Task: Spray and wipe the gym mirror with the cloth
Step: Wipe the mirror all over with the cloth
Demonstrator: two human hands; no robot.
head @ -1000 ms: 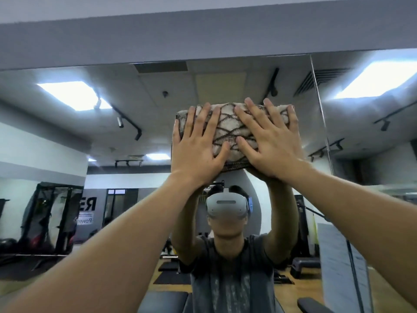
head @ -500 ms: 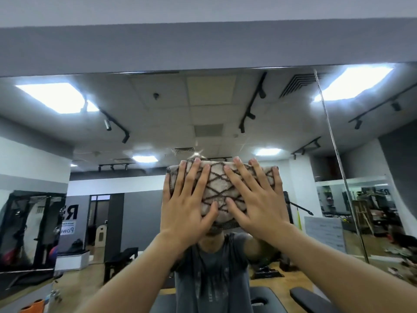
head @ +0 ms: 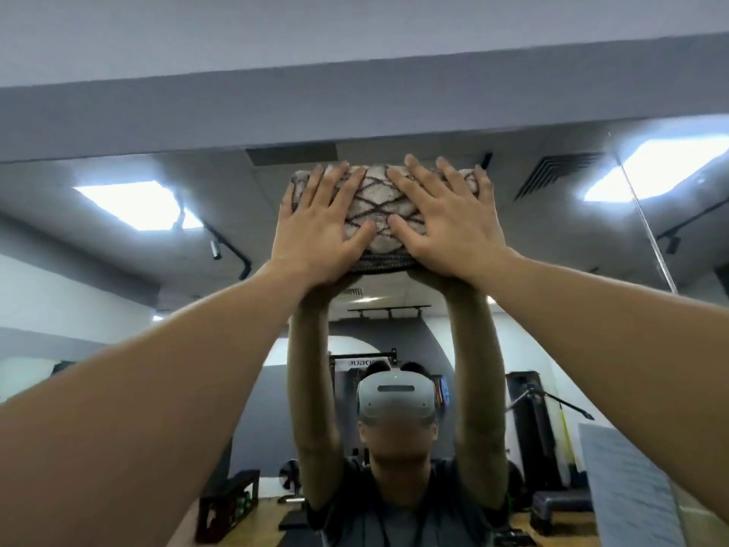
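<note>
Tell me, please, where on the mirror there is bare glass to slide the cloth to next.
Bare mirror lies left of the left hand, and more right of the right hand, up to the vertical seam. Above the cloth it is tight: the mirror's top edge is close. Below, glass continues between the forearms.

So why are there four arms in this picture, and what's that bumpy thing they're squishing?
There is only one person. A camera on their head looks up along their own two arms. The left hand and right hand are flat, fingers straight, pressing a folded patterned cloth against a big gym mirror, near its top edge. The other two arms are just the reflection: in the glass you see the same person facing you, wearing the white headset that carries the camera. The ceiling lights and gym gear behind them are reflections too. No spray bottle shows here.
</note>
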